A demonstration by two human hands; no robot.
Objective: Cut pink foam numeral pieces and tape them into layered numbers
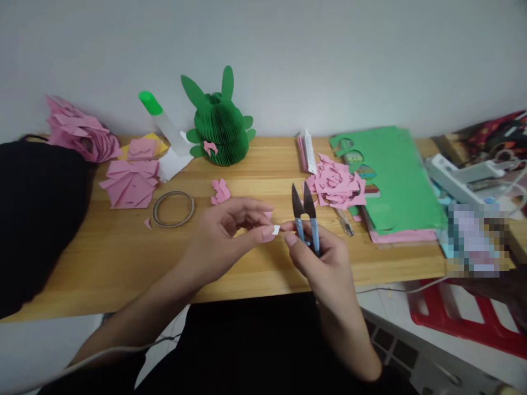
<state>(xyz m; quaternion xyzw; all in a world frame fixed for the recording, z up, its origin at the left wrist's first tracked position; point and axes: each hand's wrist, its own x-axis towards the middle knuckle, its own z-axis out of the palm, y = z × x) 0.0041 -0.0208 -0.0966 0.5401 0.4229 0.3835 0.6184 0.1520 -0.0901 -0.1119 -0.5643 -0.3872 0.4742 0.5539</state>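
My left hand (224, 236) pinches a small white piece (276, 230), paper or tape, between thumb and fingers. Pink paper (268, 237) shows just behind and below the fingertips; whether it is held too I cannot tell. In my right hand (329, 258) is a pair of thread snips (315, 227) with blue handles, its dark blades apart and pointing away from me. The right fingertips come close to the white piece. Beyond my hands stands a green honeycomb-paper figure (222, 129) with ear-like leaves and a pink cutout (210, 147) on its front.
A tape roll (173, 209), a pink cutout (220, 191) and folded pink paper (130, 184) lie left. A glue stick (158, 118) leans behind. Pink scraps (335, 181), a pen (345, 222) and green sheets (403, 181) are right. A black object (41, 219) covers the left end.
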